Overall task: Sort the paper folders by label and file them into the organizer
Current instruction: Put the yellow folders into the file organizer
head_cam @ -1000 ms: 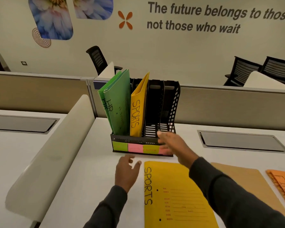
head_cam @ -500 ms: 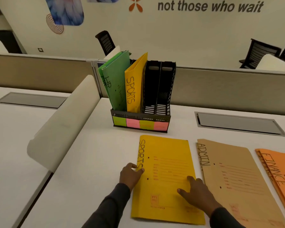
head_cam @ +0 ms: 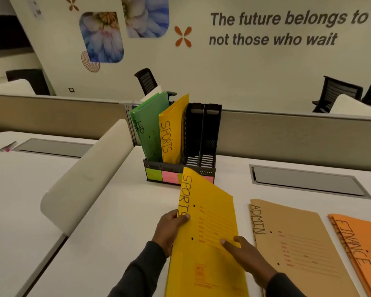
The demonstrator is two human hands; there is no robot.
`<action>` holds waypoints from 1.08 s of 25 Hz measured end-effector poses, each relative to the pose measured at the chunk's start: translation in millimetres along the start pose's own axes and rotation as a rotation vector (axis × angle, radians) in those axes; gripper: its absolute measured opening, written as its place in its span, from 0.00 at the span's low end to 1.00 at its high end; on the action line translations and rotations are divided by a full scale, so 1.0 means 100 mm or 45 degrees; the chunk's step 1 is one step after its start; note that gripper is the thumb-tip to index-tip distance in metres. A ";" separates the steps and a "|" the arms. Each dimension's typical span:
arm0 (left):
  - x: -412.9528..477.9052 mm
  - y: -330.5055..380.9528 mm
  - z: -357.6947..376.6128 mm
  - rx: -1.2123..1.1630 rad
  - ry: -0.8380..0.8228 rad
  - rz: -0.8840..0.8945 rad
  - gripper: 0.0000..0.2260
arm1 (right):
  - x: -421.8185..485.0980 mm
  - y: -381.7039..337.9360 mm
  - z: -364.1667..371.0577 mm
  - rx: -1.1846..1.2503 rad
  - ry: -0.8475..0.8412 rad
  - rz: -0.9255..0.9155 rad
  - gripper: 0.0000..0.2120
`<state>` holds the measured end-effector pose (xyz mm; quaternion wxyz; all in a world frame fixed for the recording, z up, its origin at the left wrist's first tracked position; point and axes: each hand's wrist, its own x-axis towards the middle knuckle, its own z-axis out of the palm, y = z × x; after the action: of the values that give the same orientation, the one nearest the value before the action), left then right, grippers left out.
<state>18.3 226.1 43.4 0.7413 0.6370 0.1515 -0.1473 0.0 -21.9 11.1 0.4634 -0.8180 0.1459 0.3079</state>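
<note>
I hold a yellow folder marked SPORTS [head_cam: 210, 228] tilted up off the white desk, in front of the black organizer [head_cam: 201, 146]. My left hand [head_cam: 169, 230] grips its left spine edge, thumb on the cover. My right hand [head_cam: 244, 256] holds its right side, thumb on top. In the organizer, green HR folders [head_cam: 150, 127] fill the left slot and another yellow SPORTS folder [head_cam: 171, 133] stands in the second; the two right slots are bare. A tan ADMIN folder [head_cam: 296, 243] and orange FINANCE folders [head_cam: 360, 247] lie flat at the right.
Coloured sticky labels [head_cam: 161, 175] run along the organizer's front. A curved white divider [head_cam: 88, 172] rises at the desk's left edge. A grey cable hatch [head_cam: 306, 181] sits back right. A low partition [head_cam: 287, 133] and black office chairs [head_cam: 338, 93] stand behind.
The yellow SPORTS folder lay flat on the desk with both hands resting on it; now both hands grip it and have lifted its far end up toward the organizer.
</note>
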 end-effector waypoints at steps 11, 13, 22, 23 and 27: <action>-0.53 1.46 -0.27 0.182 -0.020 0.977 0.11 | -0.08 -2.55 -0.30 0.505 -0.069 -0.667 0.43; -0.40 1.62 -0.37 0.248 -0.044 1.072 0.10 | -0.04 -3.05 -0.38 0.553 -0.102 -0.723 0.48; 0.87 2.14 -0.62 0.197 -0.233 1.095 0.14 | 0.42 -4.39 -0.70 0.599 -0.076 -0.775 0.52; 1.00 2.17 -0.63 0.233 -0.257 1.083 0.14 | 0.50 -4.44 -0.72 0.617 -0.060 -0.773 0.50; 1.47 2.20 -0.68 0.301 -0.341 1.039 0.17 | 0.87 -4.55 -0.78 0.652 -0.018 -0.788 0.45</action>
<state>240.6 321.7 170.8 0.6740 0.7004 -0.2273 0.0597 334.3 156.6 289.2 0.7241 -0.6793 -0.0385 0.1130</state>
